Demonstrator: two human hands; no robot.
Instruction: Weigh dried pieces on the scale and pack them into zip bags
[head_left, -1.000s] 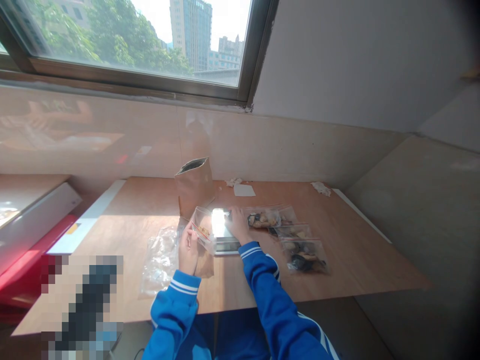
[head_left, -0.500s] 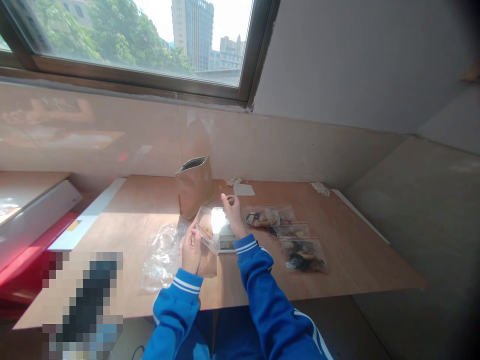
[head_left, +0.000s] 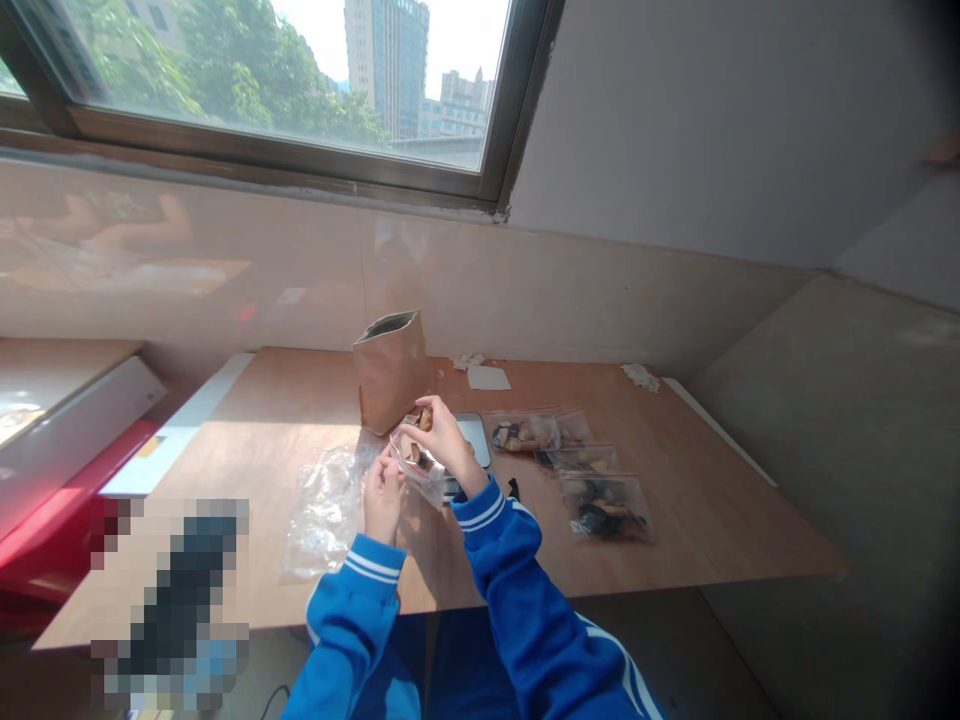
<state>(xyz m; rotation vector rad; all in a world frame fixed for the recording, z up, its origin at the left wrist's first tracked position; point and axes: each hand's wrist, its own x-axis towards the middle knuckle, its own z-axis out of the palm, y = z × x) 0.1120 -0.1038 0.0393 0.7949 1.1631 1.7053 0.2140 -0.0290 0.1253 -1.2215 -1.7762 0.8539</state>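
Observation:
A clear zip bag is pinched at its edge by my left hand, held up over the table. My right hand is at the bag's mouth, its fingers closed on brown dried pieces. More brown pieces show inside the bag. Behind my right hand is a flat scale, partly covered by the hand and the bag. One dark dried piece lies on the table beside my right wrist.
An open brown paper bag stands at the back. Empty clear bags lie left of my left hand. Several filled zip bags lie on the right. A white card and crumpled tissue are near the wall.
My right hand has moved left from over the scale to the bag's mouth with brown pieces in its fingers. Brown pieces now show in the bag. A dark piece now shows by my right wrist.

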